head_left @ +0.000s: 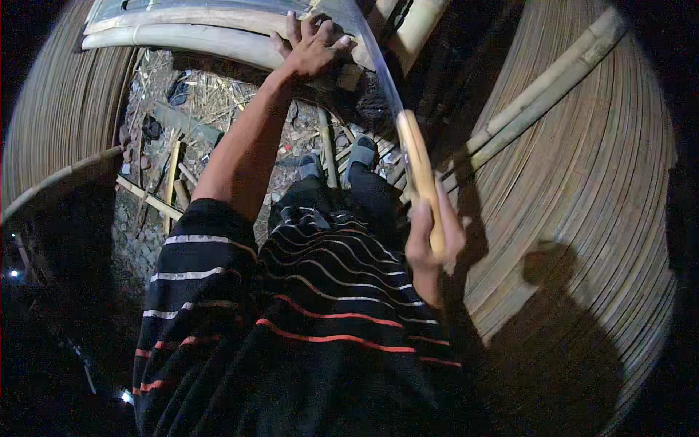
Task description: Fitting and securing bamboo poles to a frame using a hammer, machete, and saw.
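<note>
My left hand (313,47) rests with its fingers spread on a row of pale bamboo poles (211,45), near their right end. In my right hand (435,233) is a saw (415,146) with a long, light wooden handle, my fingers wrapped round its lower part. The thin blade runs up and away from the handle, passing just right of my left hand beside the pole ends. Motion blurs both the blade and my right hand, so the teeth cannot be made out.
Large stacks of thin bamboo strips (582,197) stand at the right and far left. A bamboo pole (546,87) slants across the right stack. Offcuts, straw and stones litter the ground (156,233) around my sandalled feet (360,154). Short sticks (175,175) lie at the left.
</note>
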Tool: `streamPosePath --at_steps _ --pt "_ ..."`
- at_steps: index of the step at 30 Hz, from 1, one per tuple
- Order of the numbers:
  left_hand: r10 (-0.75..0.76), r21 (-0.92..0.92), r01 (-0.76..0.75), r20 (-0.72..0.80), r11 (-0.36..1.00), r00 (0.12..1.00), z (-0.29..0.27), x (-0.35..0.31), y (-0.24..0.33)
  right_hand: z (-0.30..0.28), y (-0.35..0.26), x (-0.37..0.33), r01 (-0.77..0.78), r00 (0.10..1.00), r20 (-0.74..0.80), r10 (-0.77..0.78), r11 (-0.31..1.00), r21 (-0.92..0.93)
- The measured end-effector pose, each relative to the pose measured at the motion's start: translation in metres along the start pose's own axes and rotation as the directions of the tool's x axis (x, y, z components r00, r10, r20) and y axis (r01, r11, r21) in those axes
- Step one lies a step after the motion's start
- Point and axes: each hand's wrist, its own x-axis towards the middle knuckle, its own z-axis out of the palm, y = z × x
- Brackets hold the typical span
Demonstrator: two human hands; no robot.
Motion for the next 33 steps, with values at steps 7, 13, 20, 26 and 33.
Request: streamPosePath --at_steps 7,13,20,26,33 --pt "0.015 0.271 0.004 -0.067 0.962 0.998 0.033 0.009 -0.020 -0.028 0.015 -0.047 0.112 0.991 -0.082 -0.108 0.993 0.045" --pt "0.059 0.147 -0.059 0.009 0.987 0.998 0.005 0.010 -0.008 -0.022 0.005 -0.021 -0.027 0.999 -0.044 0.028 0.999 0.022" --pt "0.271 0.166 -0.268 0.005 0.949 0.962 -0.003 0.017 -0.028 -0.058 0.012 -0.081 0.088 0.995 0.039 -0.087 0.996 -0.024" --pt "0.275 0.151 -0.272 -0.001 0.951 0.961 -0.007 0.013 -0.013 -0.011 -0.010 -0.017 -0.077 0.997 -0.012 0.078 0.996 0.041" --pt "0.325 0.015 -0.324 -0.046 0.946 0.945 -0.009 0.009 -0.007 -0.037 0.022 -0.089 0.080 0.996 -0.050 -0.078 0.996 0.035"
